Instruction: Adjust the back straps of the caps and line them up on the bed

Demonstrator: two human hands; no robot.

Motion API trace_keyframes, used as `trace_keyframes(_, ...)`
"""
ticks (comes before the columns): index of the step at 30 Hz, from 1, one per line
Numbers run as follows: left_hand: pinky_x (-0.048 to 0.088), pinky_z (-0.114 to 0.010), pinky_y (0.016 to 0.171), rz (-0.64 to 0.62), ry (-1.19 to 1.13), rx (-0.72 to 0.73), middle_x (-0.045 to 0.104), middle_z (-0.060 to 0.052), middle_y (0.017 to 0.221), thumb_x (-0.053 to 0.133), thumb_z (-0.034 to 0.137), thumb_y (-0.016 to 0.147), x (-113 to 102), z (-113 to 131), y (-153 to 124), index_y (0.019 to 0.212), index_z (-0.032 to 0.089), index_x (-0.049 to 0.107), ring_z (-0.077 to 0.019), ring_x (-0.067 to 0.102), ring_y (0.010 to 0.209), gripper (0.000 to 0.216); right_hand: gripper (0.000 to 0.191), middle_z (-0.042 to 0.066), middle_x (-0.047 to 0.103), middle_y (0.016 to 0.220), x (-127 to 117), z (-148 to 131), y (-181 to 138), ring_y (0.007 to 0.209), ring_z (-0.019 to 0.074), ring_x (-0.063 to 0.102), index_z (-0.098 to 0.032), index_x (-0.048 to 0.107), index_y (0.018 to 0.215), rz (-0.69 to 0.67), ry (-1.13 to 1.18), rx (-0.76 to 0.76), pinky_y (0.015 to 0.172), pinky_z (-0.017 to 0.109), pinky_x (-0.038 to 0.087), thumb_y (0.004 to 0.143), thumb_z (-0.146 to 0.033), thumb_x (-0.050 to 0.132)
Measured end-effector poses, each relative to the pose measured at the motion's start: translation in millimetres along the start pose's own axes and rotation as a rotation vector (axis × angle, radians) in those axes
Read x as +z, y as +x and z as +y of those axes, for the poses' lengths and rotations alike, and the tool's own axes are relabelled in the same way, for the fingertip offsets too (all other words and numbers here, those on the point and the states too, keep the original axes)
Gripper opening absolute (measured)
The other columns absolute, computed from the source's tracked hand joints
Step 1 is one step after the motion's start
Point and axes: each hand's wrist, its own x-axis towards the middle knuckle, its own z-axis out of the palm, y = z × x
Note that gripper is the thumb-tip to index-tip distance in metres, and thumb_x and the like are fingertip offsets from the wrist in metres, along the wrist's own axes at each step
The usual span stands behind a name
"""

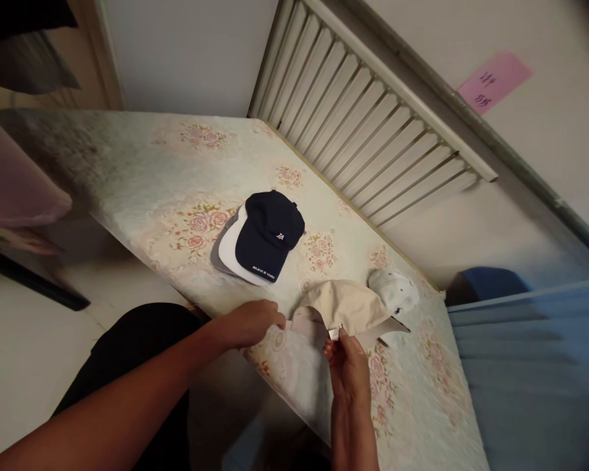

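Observation:
A beige baseball cap (348, 302) is in front of me, low over the table, its back opening and strap towards me. The fingers of my right hand (349, 363) pinch the cap's back edge beside a small metal buckle and a white tag. My left hand (256, 322) is closed at the end of a pale strip that runs towards the cap, probably its strap; the fingertips are partly hidden. Farther back, a navy cap (271, 229) with white lettering rests on a white cap (229, 245) and a grey one. Behind the beige cap sits a light cap (393, 291) with a small dark logo.
A flowered cloth covers the table (177, 163). A white radiator (363, 111) and a wall with a pink note (495, 82) border its far side. Blue fabric (535, 373) hangs at the right. At the left is a pink-covered seat (19, 176).

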Motion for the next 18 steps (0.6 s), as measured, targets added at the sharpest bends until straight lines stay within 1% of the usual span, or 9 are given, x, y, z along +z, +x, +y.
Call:
trace_keyframes(3,0.035,-0.025,0.071,-0.05,-0.005,0.023,0.057,-0.005,0.086,0.043,-0.002,0.067,-1,4,-2,0.088,0.017,0.066,-0.0169,0.052,0.08,0.037,0.024,-0.004,0.06,0.055,1,1,1,0.047,0.008,0.05,-0.018,0.057,0.067,-0.006,0.011,-0.004,0.045,0.019,0.041,0.064,-0.035,0.074)
trace_keyframes(6,0.036,-0.024,0.07,-0.069,-0.054,0.052,0.057,-0.004,0.083,0.044,-0.004,0.064,0,5,1,0.082,0.016,0.064,-0.0156,0.052,0.077,0.033,0.024,-0.003,0.06,0.055,3,3,2,0.047,0.0079,0.051,-0.018,0.057,0.067,-0.011,0.022,0.009,0.046,0.019,0.041,0.065,-0.035,0.073)
trace_keyframes(9,0.038,-0.023,0.073,-0.059,-0.12,0.095,0.058,-0.003,0.082,0.044,-0.002,0.07,3,8,8,0.079,0.016,0.063,-0.0143,0.053,0.076,0.027,0.023,-0.003,0.061,0.056,4,3,2,0.047,0.0082,0.051,-0.017,0.058,0.068,-0.016,0.032,0.015,0.046,0.02,0.042,0.065,-0.034,0.073)
trace_keyframes(11,0.039,-0.026,0.081,0.023,-0.126,0.128,0.059,-0.005,0.089,0.048,0.006,0.078,3,14,14,0.078,0.015,0.062,-0.0165,0.053,0.085,0.017,0.023,-0.003,0.061,0.056,4,4,2,0.047,0.008,0.051,-0.017,0.057,0.068,-0.024,0.036,0.013,0.046,0.019,0.042,0.065,-0.034,0.074)
trace_keyframes(12,0.038,-0.029,0.087,0.096,-0.128,0.136,0.059,-0.007,0.096,0.051,0.011,0.08,2,18,17,0.079,0.014,0.062,-0.0188,0.052,0.093,0.011,0.023,-0.003,0.061,0.056,5,4,2,0.047,0.0078,0.051,-0.017,0.057,0.068,-0.031,0.039,0.013,0.046,0.019,0.042,0.065,-0.033,0.074)
trace_keyframes(14,0.035,-0.034,0.096,0.249,-0.19,0.15,0.056,-0.011,0.111,0.054,0.019,0.082,1,27,22,0.08,0.013,0.061,-0.0228,0.047,0.107,0.009,0.023,-0.003,0.062,0.056,5,5,2,0.047,0.0075,0.051,-0.017,0.057,0.068,-0.043,0.046,0.013,0.046,0.019,0.042,0.065,-0.033,0.074)
trace_keyframes(15,0.034,-0.035,0.097,0.286,-0.267,0.162,0.057,-0.011,0.111,0.053,0.02,0.083,0,31,24,0.081,0.013,0.061,-0.0227,0.047,0.108,0.01,0.023,-0.003,0.062,0.056,6,5,2,0.047,0.0075,0.052,-0.017,0.058,0.068,-0.044,0.051,0.012,0.045,0.019,0.042,0.065,-0.033,0.074)
trace_keyframes(16,0.036,-0.035,0.095,0.294,-0.371,0.173,0.059,-0.01,0.107,0.051,0.02,0.084,0,35,25,0.082,0.014,0.061,-0.0216,0.05,0.105,0.012,0.023,-0.003,0.062,0.056,7,5,1,0.046,0.0076,0.051,-0.017,0.058,0.067,-0.041,0.056,0.012,0.045,0.019,0.042,0.064,-0.033,0.075)
trace_keyframes(18,0.042,-0.032,0.087,0.256,-0.653,0.155,0.063,-0.007,0.092,0.049,0.021,0.084,0,41,29,0.084,0.014,0.061,-0.0182,0.058,0.091,0.013,0.024,-0.003,0.061,0.054,8,4,0,0.045,0.0079,0.051,-0.017,0.058,0.067,-0.026,0.061,0.019,0.043,0.019,0.041,0.063,-0.032,0.076)
